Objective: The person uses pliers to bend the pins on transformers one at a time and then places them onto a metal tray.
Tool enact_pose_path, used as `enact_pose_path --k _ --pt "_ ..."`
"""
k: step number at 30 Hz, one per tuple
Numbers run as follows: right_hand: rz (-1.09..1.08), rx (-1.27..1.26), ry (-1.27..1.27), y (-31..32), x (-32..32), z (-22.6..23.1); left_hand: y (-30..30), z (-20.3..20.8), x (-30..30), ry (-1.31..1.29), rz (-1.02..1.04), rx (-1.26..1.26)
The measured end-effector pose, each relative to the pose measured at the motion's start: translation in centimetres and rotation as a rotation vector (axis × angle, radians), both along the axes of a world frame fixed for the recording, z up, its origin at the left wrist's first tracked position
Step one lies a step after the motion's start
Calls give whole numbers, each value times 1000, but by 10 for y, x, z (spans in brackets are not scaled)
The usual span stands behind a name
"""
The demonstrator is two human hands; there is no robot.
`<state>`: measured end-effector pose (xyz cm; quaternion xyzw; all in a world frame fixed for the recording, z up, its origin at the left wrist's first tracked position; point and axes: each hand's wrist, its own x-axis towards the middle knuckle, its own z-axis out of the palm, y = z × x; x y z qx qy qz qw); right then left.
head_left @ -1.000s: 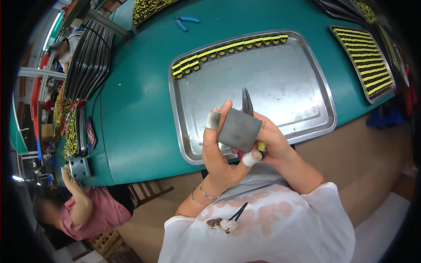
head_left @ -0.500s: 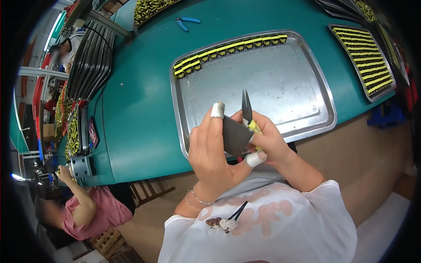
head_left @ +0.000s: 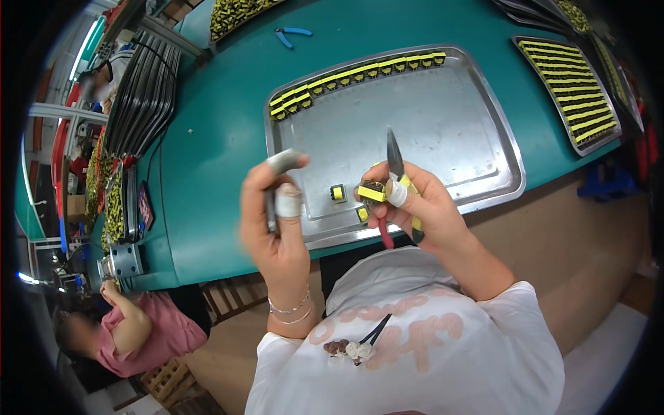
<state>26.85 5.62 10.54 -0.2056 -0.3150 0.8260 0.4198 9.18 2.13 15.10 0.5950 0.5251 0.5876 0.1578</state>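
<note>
My right hand (head_left: 429,204), thumb wrapped in white tape, grips needle-nose pliers (head_left: 394,152) with the dark tips pointing up. The same hand's fingertips pinch a small black-and-yellow transformer (head_left: 372,192). To the left, my left hand (head_left: 273,214), slightly blurred, curls round a dark grey flat piece (head_left: 270,211) that shows only as a narrow edge. Tape also covers its thumb and forefinger. Two loose transformers, one standing alone (head_left: 337,193) and one by my right fingers (head_left: 363,214), are on the metal tray (head_left: 415,138) under my hands.
A row of transformers (head_left: 373,71) lines the tray's far edge, with a short second row at its left. Blue cutters (head_left: 294,32) lie beyond. A filled tray (head_left: 570,93) stands at right, stacked black trays (head_left: 142,97) at left. A person in pink (head_left: 149,328) sits lower left.
My left hand has moved left, away from my right hand, carrying the grey piece. The transformer in my right fingers and the loose ones on the tray have come into sight.
</note>
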Motion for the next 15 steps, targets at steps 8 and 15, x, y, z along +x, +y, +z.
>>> enact_pose_path --k 8,15 --pt "184 -147 210 -30 14 -10 -30 -31 27 -165 -453 -191" --pt "228 -162 181 -63 9 -25 -65 -38 25 -276 -431 -258"
